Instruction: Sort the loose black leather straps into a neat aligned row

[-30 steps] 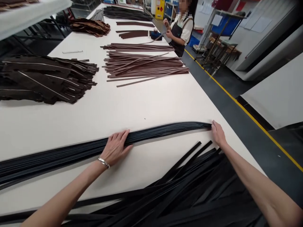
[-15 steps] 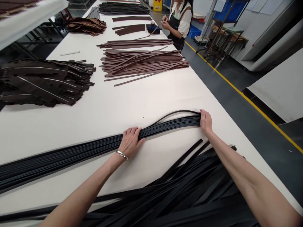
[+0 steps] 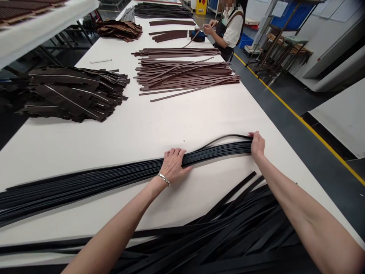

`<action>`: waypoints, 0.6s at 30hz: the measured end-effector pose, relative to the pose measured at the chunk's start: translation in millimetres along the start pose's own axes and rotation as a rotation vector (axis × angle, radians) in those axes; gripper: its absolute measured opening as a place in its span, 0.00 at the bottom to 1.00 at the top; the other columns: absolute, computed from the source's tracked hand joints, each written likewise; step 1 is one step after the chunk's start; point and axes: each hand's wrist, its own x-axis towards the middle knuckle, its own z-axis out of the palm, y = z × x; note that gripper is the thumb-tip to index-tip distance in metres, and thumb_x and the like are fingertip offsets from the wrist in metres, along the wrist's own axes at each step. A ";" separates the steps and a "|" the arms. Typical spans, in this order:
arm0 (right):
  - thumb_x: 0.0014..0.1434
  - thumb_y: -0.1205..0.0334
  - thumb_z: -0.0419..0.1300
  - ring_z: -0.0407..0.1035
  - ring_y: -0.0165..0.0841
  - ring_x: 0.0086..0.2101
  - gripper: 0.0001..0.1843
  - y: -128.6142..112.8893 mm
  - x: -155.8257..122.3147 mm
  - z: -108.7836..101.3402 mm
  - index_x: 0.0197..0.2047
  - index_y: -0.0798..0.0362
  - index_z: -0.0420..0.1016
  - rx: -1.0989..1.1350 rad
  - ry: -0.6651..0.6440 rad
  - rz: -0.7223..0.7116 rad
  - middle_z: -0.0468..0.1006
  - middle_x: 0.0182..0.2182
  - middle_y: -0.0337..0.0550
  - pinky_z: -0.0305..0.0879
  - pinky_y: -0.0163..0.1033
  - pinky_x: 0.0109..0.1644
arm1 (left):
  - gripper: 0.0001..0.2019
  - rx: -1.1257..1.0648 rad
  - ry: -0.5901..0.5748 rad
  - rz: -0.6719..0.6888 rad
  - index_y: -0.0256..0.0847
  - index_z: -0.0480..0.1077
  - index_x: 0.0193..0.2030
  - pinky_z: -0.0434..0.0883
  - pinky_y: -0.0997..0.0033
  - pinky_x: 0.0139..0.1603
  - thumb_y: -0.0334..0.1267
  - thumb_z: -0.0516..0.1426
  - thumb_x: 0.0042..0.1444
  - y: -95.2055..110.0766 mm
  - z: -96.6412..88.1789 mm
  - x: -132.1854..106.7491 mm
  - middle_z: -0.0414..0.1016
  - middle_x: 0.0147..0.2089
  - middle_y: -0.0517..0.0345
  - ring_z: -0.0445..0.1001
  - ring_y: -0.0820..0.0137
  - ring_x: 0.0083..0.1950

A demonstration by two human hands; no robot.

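Observation:
A long bundle of thin black strips lies across the white table. My left hand, with a silver bracelet at the wrist, straddles the bundle, fingers on its far side and thumb on the near side. At the bundle's right end, my right hand is wrapped around the strip ends, its palm side hidden. One single black strip bows up from the far edge of the bundle and runs into my right hand. Nearer to me, a loose heap of wider black strips spreads under my forearms.
Brown strips lie in piles farther up the table. A heap of dark pieces with pale lines sits at the left, a brown pile behind it. A co-worker stands at the far right edge, holding a strip.
The camera has turned slightly left, so everything sits farther right in view. Both hands stay at the bundle. The bowed strip's raised stretch looks a little shorter.

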 end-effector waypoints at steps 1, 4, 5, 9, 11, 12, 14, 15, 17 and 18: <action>0.63 0.34 0.37 0.72 0.41 0.43 0.40 0.0 0.4 0.1 0.41 0.58 0.78 0.009 -0.034 -0.019 0.80 0.39 0.52 0.62 0.48 0.55 | 0.34 0.011 -0.011 0.011 0.38 0.59 0.62 0.60 0.53 0.52 0.53 0.60 0.52 2.5 -0.8 3.5 0.69 0.51 0.45 0.63 0.54 0.52; 0.64 0.35 0.33 0.72 0.40 0.42 0.42 1.6 0.6 0.3 0.45 0.59 0.77 0.001 -0.062 -0.060 0.80 0.41 0.53 0.64 0.48 0.52 | 0.32 0.013 -0.043 0.034 0.43 0.60 0.61 0.60 0.55 0.50 0.54 0.59 0.53 11.8 -0.9 15.3 0.68 0.49 0.48 0.63 0.55 0.51; 0.65 0.35 0.32 0.72 0.40 0.43 0.42 2.3 0.9 0.7 0.45 0.58 0.76 -0.015 -0.058 -0.073 0.79 0.42 0.53 0.64 0.49 0.53 | 0.29 0.001 -0.051 0.036 0.42 0.64 0.57 0.60 0.56 0.50 0.55 0.60 0.52 15.2 0.0 19.5 0.68 0.49 0.48 0.63 0.55 0.51; 0.66 0.39 0.38 0.71 0.38 0.46 0.34 1.9 4.4 -0.4 0.44 0.54 0.78 -0.087 -0.154 -0.169 0.79 0.43 0.49 0.63 0.46 0.56 | 0.25 -0.041 -0.071 0.039 0.36 0.66 0.49 0.62 0.57 0.50 0.53 0.61 0.52 28.6 4.7 34.2 0.68 0.48 0.47 0.63 0.56 0.51; 0.68 0.46 0.36 0.69 0.40 0.49 0.31 -1.5 4.5 -7.5 0.50 0.55 0.74 -0.133 -0.141 -0.222 0.77 0.47 0.52 0.62 0.49 0.56 | 0.28 -0.030 -0.074 0.054 0.38 0.62 0.58 0.62 0.56 0.50 0.50 0.59 0.55 35.0 6.3 38.5 0.68 0.48 0.48 0.64 0.55 0.51; 0.69 0.49 0.36 0.68 0.41 0.50 0.30 -3.8 3.1 -12.9 0.52 0.56 0.72 -0.159 -0.130 -0.260 0.76 0.49 0.54 0.61 0.51 0.57 | 0.27 -0.018 -0.073 0.062 0.40 0.60 0.60 0.62 0.56 0.50 0.48 0.58 0.57 38.0 6.9 39.5 0.68 0.49 0.48 0.64 0.56 0.50; 0.68 0.55 0.39 0.67 0.42 0.51 0.24 -7.7 -2.6 -25.5 0.52 0.55 0.72 -0.211 -0.175 -0.380 0.75 0.49 0.54 0.61 0.51 0.57 | 0.22 0.010 -0.070 0.073 0.43 0.61 0.60 0.62 0.56 0.50 0.43 0.56 0.60 43.6 9.0 39.7 0.68 0.49 0.49 0.64 0.56 0.50; 0.67 0.58 0.42 0.67 0.41 0.50 0.21 -8.9 -6.5 -31.6 0.50 0.53 0.74 -0.240 -0.234 -0.457 0.76 0.48 0.51 0.61 0.50 0.56 | 0.19 0.023 -0.065 0.069 0.42 0.63 0.59 0.63 0.56 0.50 0.41 0.55 0.61 45.9 10.9 39.2 0.69 0.49 0.49 0.65 0.57 0.50; 0.65 0.63 0.47 0.68 0.39 0.48 0.16 -9.4 -14.5 -41.2 0.46 0.49 0.76 -0.307 -0.356 -0.602 0.78 0.45 0.46 0.62 0.46 0.54 | 0.16 0.044 -0.038 0.049 0.40 0.65 0.56 0.63 0.56 0.50 0.38 0.54 0.62 49.2 16.3 37.8 0.69 0.50 0.48 0.65 0.57 0.51; 0.65 0.64 0.48 0.68 0.39 0.48 0.15 -9.4 -17.8 -44.5 0.45 0.48 0.76 -0.346 -0.396 -0.654 0.78 0.45 0.45 0.62 0.46 0.53 | 0.16 0.057 -0.018 0.037 0.39 0.65 0.57 0.63 0.56 0.51 0.37 0.54 0.62 50.1 19.6 37.1 0.69 0.51 0.48 0.65 0.57 0.51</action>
